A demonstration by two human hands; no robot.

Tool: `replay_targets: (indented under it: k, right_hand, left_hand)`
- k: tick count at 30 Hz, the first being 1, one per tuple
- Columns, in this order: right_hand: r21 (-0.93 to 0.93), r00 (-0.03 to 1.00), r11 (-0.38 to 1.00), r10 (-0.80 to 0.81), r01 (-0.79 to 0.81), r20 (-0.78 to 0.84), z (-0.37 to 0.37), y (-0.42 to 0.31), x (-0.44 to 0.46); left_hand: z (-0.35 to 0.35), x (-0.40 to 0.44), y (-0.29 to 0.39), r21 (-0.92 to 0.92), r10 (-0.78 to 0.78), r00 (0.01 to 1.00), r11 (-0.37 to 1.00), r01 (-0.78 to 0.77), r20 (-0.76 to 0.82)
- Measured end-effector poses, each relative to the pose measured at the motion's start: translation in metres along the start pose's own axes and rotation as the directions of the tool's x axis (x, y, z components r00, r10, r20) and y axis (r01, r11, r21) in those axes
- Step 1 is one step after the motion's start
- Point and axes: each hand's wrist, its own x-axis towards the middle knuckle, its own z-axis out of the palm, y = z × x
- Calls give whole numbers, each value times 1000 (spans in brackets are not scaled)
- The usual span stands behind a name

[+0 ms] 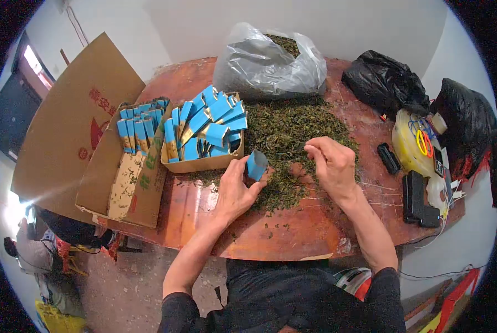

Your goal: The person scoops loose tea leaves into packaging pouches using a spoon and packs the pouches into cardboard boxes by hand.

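My left hand (236,188) is wrapped round a small blue packet (256,165), held upright with its mouth facing up, at the near left side of the leaf pile. Over the pile, my right hand (334,166) is closed, thumb and fingers pinched together. A thin line, perhaps a stalk, runs left from those fingertips; I cannot make out what it is. Dried green-brown leaves (293,127), which look like tea, are heaped beyond and between both hands. Left of my left hand, a low cardboard box (204,165) holds several blue and gold packets (212,133).
A taller open carton (120,194) with upright packets stands at the far left. Behind the pile sits a clear plastic bag (270,72) of leaves. Black bags (384,83), orange-handled scissors (424,142) and a black device (417,200) lie along the right of the red wooden table (293,244).
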Motion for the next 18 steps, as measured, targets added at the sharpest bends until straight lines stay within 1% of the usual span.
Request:
replay_targets:
  k: [1,4,7,10,13,16,18]
  right_hand:
    - [-11,1000,1000,-10,11,9,-3,-4,2]
    - [-31,999,999,-38,40,33,-8,-14,6]
    - [-31,996,997,-70,71,48,-9,-20,8]
    - [-25,992,994,-103,105,68,-8,-21,11]
    - [-33,986,990,-130,134,103,-11,-24,15]
    - [-62,978,982,-168,177,127,-10,-25,19]
    - [-92,971,974,-195,209,141,-9,-24,20]
  left_hand:
    - [0,0,0,6,12,1000,1000,-12,-5]
    - [1,0,1,-41,-34,999,999,35,17]
    - [0,1,3,18,-34,999,999,33,21]
    - [3,1,-1,25,-10,1000,1000,10,6]
    - [1,2,3,26,-93,994,996,91,61]
    - [1,2,4,24,-112,992,994,111,62]
    - [3,2,1,45,-83,996,996,82,27]
